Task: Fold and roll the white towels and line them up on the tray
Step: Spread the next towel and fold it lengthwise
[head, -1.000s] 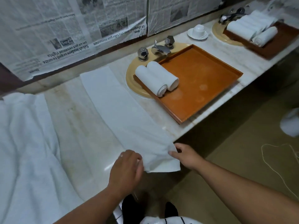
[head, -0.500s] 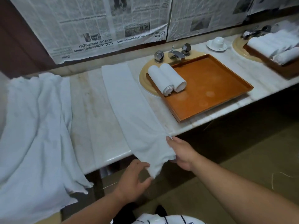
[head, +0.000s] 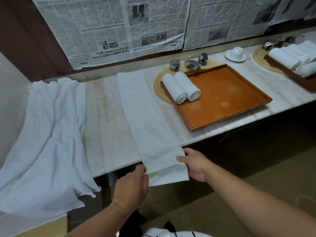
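Lying left of the tray (head: pixel 227 93), the folded towel (head: pixel 145 117) is pinched at its near end by the left hand (head: pixel 131 183) and gripped by the right hand (head: pixel 195 164), thumb on top. Soft, light and limp, it is judged best taken at both near corners.

Both forearms bare. My left hand (head: pixel 132 183), in from 6 o'clock, back up, fingertips pinching the near-left corner of the folded towel (head: pixel 147 120). My right hand (head: pixel 195 164), in from 4 o'clock, thumb on top, gripping its right edge.
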